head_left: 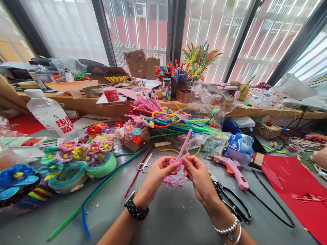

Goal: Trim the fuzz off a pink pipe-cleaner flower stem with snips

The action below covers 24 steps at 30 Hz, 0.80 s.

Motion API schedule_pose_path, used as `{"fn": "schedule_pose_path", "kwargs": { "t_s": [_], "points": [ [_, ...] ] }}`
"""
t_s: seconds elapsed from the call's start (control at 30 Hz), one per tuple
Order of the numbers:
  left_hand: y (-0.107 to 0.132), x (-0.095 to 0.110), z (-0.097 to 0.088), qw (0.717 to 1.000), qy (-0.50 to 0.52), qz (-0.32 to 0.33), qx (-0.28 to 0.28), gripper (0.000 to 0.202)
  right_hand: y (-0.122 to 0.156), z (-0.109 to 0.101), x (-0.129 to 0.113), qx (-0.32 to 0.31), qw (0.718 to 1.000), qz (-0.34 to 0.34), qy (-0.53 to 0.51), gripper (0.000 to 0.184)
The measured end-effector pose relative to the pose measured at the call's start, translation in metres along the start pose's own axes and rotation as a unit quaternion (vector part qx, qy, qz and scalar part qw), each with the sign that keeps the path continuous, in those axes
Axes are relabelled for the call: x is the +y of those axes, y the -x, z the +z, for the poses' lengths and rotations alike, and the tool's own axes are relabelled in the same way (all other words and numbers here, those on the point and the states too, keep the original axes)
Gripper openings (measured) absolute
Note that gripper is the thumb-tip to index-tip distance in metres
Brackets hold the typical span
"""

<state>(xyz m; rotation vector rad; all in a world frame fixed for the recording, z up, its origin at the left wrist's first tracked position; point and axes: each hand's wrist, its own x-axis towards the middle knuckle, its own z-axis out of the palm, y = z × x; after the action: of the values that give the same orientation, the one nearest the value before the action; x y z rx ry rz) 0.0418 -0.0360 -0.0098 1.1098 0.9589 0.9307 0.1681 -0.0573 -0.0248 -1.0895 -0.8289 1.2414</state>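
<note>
Both my hands meet over the grey table, pinching a pink pipe cleaner (pixel 184 144) whose free end sticks up and away from me. My left hand (pixel 158 173), with a black dotted watch on its wrist, grips the lower curled part. My right hand (pixel 198 176), wearing silver bracelets, pinches the same pipe cleaner from the right. Pink fluff scraps (pixel 173 180) lie on the table just beyond my fingers.
Small scissors (pixel 144 164) lie left of my hands; large black scissors (pixel 230 200) and a pink glue gun (pixel 233 168) lie to the right. A pile of coloured pipe cleaners (pixel 176 120), pipe-cleaner flower baskets (pixel 84 154), a water bottle (pixel 51 114) and red paper (pixel 293 183) surround them. Another person's hand (pixel 320 157) shows far right.
</note>
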Motion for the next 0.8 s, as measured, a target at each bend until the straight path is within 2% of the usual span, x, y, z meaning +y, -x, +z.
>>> {"fn": "schedule_pose_path", "kwargs": {
  "t_s": [0.07, 0.17, 0.27, 0.37, 0.47, 0.53, 0.63, 0.7, 0.8],
  "points": [
    [0.0, -0.001, 0.0, 1.0, 0.01, 0.011, 0.027, 0.032, 0.001, 0.0, 0.002, -0.008, 1.0, -0.001, 0.013, 0.023],
    [0.0, 0.0, -0.002, 0.998, -0.009, 0.023, 0.056, 0.038, 0.0, -0.003, 0.001, -0.034, 0.994, -0.056, 0.086, 0.023],
    [-0.001, 0.001, -0.006, 0.999, -0.05, 0.007, 0.01, 0.042, -0.002, -0.007, -0.002, -0.058, 0.979, -0.108, 0.161, 0.028],
    [-0.001, 0.0, -0.008, 0.996, -0.086, 0.012, -0.025, 0.045, -0.004, -0.011, -0.003, -0.059, 0.976, -0.113, 0.175, 0.018],
    [-0.001, -0.001, -0.008, 0.995, -0.086, 0.031, -0.034, 0.05, -0.006, -0.012, -0.002, -0.033, 0.989, -0.057, 0.135, 0.018],
    [0.0, -0.001, -0.009, 0.994, -0.087, 0.041, -0.05, 0.048, -0.006, -0.012, -0.001, -0.024, 0.997, 0.02, 0.063, 0.02],
    [0.0, -0.001, -0.012, 0.989, -0.097, 0.05, -0.096, 0.043, -0.006, -0.009, 0.0, -0.032, 0.99, 0.126, -0.06, 0.026],
    [-0.001, 0.0, -0.014, 0.989, -0.089, 0.046, -0.106, 0.042, -0.005, -0.007, 0.0, -0.03, 0.983, 0.151, -0.102, 0.027],
    [-0.001, 0.001, -0.014, 0.996, -0.057, 0.02, -0.064, 0.039, -0.005, -0.007, -0.003, -0.017, 0.982, 0.141, -0.125, 0.027]
  ]
}}
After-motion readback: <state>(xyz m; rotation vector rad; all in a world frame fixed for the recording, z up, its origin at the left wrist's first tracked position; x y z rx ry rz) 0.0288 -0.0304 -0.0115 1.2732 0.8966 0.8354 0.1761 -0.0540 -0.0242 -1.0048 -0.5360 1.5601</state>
